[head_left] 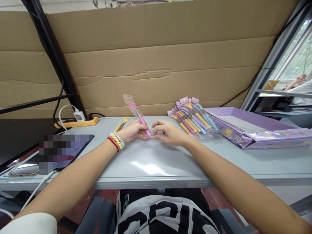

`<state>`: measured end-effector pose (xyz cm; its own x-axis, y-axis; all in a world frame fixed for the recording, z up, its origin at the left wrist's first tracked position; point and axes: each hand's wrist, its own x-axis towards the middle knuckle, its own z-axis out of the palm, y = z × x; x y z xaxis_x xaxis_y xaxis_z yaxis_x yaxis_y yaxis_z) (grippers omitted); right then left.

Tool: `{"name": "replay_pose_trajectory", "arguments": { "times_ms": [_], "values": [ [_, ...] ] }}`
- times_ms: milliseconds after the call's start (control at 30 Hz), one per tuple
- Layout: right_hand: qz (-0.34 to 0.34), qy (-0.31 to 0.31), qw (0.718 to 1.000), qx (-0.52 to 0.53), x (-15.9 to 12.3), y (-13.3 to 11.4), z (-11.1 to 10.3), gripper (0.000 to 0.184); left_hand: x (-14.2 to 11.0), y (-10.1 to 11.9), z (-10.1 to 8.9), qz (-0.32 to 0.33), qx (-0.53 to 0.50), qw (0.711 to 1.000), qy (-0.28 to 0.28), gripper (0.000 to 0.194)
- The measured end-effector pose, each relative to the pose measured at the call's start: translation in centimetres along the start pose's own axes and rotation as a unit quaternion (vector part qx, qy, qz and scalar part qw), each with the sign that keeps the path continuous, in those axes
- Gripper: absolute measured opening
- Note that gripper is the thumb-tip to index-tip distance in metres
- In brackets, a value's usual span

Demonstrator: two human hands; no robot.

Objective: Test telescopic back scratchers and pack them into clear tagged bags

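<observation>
My left hand (136, 130) is closed round the lower part of a pink pen (141, 121) in a clear plastic sleeve (128, 98). The pen slants, its top leaning away and to the left. Close to its lower end is my right hand (169, 132), the fingers curved with a gap between thumb and forefinger. Whether a fingertip touches the sleeve's edge is hard to make out. Just beyond my left wrist lies a yellow and dark pen with a fork-shaped top (126, 119). To the right is a pile of colourful sleeved pens (192, 120).
An open purple box (275, 141) stands on the right of the grey table (156, 162). At left are a dark tablet-like device (84, 140), a yellow power strip (85, 122) with a white charger (79, 114), and cables. Cardboard (156, 58) lines the back.
</observation>
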<state>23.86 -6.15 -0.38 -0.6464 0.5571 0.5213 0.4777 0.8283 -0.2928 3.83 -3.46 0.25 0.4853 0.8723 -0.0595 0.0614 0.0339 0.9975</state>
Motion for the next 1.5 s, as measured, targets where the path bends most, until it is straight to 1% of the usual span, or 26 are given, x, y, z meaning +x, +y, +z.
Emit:
{"name": "replay_pose_trajectory", "arguments": {
  "times_ms": [67,133,267,333,400,533,567,633,733,833,1033,1133,1200,1233,1267,1333,1400,1433,1500],
  "values": [
    [0.000,-0.002,1.000,0.009,0.1,-0.1,0.0,0.008,0.0,-0.1,0.1,-0.002,0.028,1.000,-0.005,0.012],
    [0.015,-0.008,1.000,0.024,0.2,-0.3,0.1,0.009,-0.1,-0.2,0.3,0.001,0.046,0.999,-0.017,0.014],
    [0.054,-0.009,0.997,0.058,0.2,-0.5,0.4,0.005,-0.4,-0.1,1.0,0.027,0.036,0.997,-0.054,0.012],
    [0.067,0.006,0.995,0.074,0.3,-0.6,0.4,0.003,-0.5,0.1,1.4,0.043,0.020,0.996,-0.080,0.011],
    [0.082,0.026,0.992,0.093,0.3,-0.6,0.4,0.006,-0.7,0.3,1.7,0.050,-0.001,0.994,-0.096,0.013],
    [0.110,0.057,0.987,0.102,0.3,-0.5,0.3,0.016,-0.9,0.5,2.0,0.067,-0.028,0.992,-0.104,0.025],
    [0.115,0.065,0.986,0.100,0.3,-0.5,0.3,0.016,-1.0,0.5,2.1,0.075,-0.022,0.991,-0.104,0.026],
    [0.123,0.088,0.984,0.099,0.3,-0.5,0.2,0.015,-1.0,0.3,2.1,0.090,0.002,0.991,-0.102,0.035],
    [0.128,0.103,0.982,0.093,0.4,-0.6,0.2,0.014,-0.9,-0.1,2.2,0.093,0.030,0.990,-0.105,0.050],
    [0.132,0.093,0.984,0.072,0.5,-0.6,0.3,0.012,-0.8,-0.4,2.2,0.092,0.045,0.989,-0.109,0.055],
    [0.126,0.086,0.987,0.043,0.6,-0.5,0.5,0.010,-0.7,-0.5,2.2,0.116,0.092,0.983,-0.107,0.060],
    [0.112,0.079,0.990,0.033,0.6,-0.6,0.4,0.011,-0.5,-0.4,1.9,0.104,0.102,0.982,-0.121,0.062],
    [0.096,0.079,0.992,0.031,0.5,-0.7,0.2,0.013,-0.4,-0.2,1.3,0.090,0.107,0.983,-0.122,0.062],
    [0.090,0.080,0.992,0.027,0.4,-0.6,0.0,0.014,-0.3,0.0,0.8,0.087,0.106,0.984,-0.112,0.062],
    [0.086,0.081,0.993,0.022,0.3,-0.6,-0.2,0.014,-0.2,0.2,0.2,0.089,0.102,0.987,-0.090,0.061],
    [0.088,0.079,0.993,0.007,0.2,-0.4,-0.5,0.015,-0.3,0.9,-1.4,0.102,0.086,0.991,-0.020,0.057],
    [0.096,0.067,0.993,-0.010,0.0,-0.1,-0.8,0.014,-0.5,1.5,-3.5,0.112,0.071,0.990,0.054,0.048],
    [0.099,0.058,0.993,-0.017,0.0,-0.1,-0.9,0.013,-0.7,1.8,-4.5,0.111,0.069,0.988,0.079,0.041],
    [0.106,0.035,0.993,-0.030,-0.1,0.0,-1.0,0.011,-1.1,2.3,-6.3,0.085,0.080,0.988,0.102,0.030]
  ]
}}
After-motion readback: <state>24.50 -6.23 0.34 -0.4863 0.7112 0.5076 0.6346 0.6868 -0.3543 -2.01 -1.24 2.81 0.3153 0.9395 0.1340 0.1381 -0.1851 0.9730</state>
